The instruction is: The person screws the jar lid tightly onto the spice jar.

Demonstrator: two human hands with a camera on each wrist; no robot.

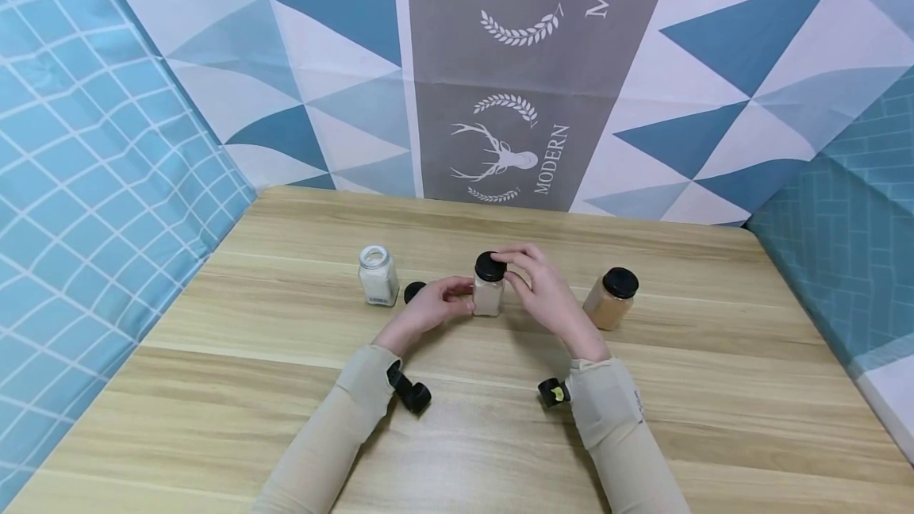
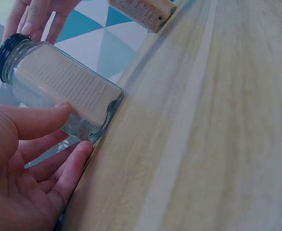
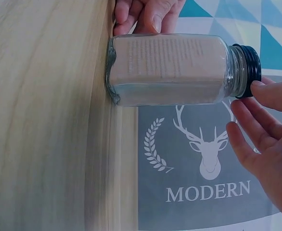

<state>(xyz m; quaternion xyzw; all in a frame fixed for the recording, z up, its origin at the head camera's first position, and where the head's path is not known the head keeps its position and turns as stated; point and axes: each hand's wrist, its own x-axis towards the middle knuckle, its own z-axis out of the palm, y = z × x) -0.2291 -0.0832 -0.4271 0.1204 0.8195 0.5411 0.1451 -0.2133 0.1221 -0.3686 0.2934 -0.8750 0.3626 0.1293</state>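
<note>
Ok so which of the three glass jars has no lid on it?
The leftmost jar, the white-looking one: its open mouth shows. The middle jar and the orange-brown jar on the right both wear black lids.

The table's point(image 1: 714, 387) far edge is backed by a triangle-patterned wall point(image 1: 343, 14); its left edge is flanked by blue grid cloth point(image 1: 78, 141), its right by a teal brick print point(image 1: 835, 220).

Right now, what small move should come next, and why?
Probably the right hand should twist the lid of the middle jar loose: its fingers pinch that lid, the left hand holds the middle jar, and the left jar stands lidless.
</note>
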